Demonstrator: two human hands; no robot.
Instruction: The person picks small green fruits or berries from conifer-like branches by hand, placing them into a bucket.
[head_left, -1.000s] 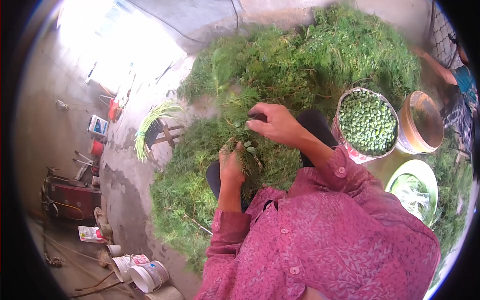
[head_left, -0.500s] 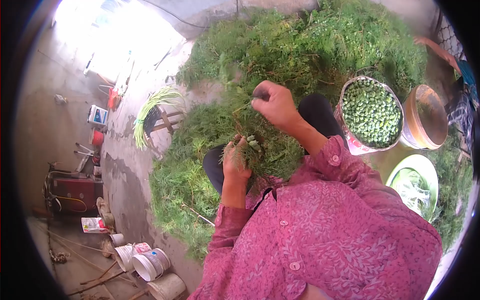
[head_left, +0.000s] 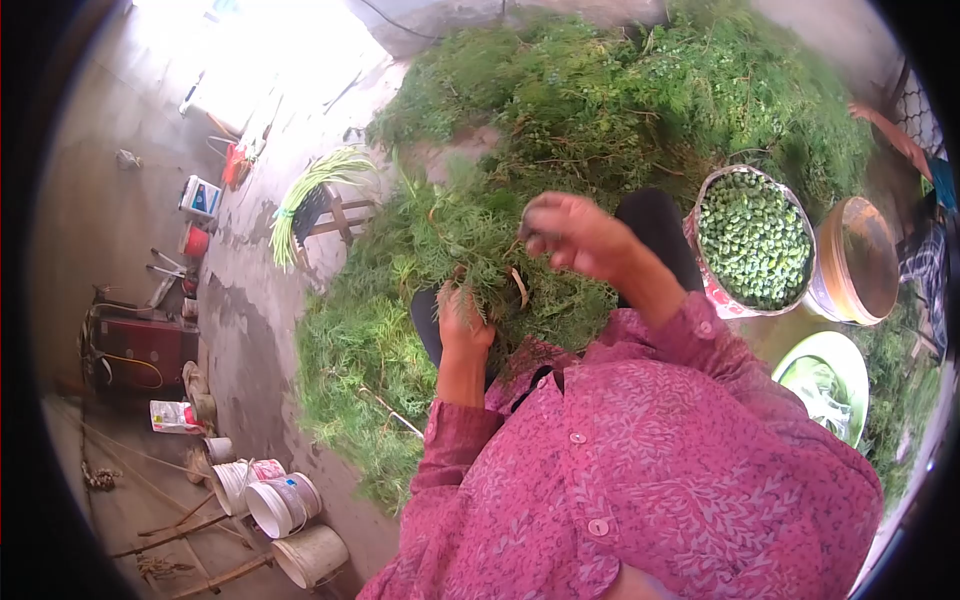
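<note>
greens [head_left: 620, 110] heaped ahead, bucket [head_left: 722, 301] right (brimful), bare floor [head_left: 250, 330] left

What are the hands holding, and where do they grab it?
The left hand grips a bunch of leafy green sprigs by its lower stems. The right hand pinches a small bit in its fingertips, too blurred to name.

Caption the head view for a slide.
Left hand grips a leafy green sprig while the right hand, blurred, hovers beside it, near a bucket of green pods.
</note>
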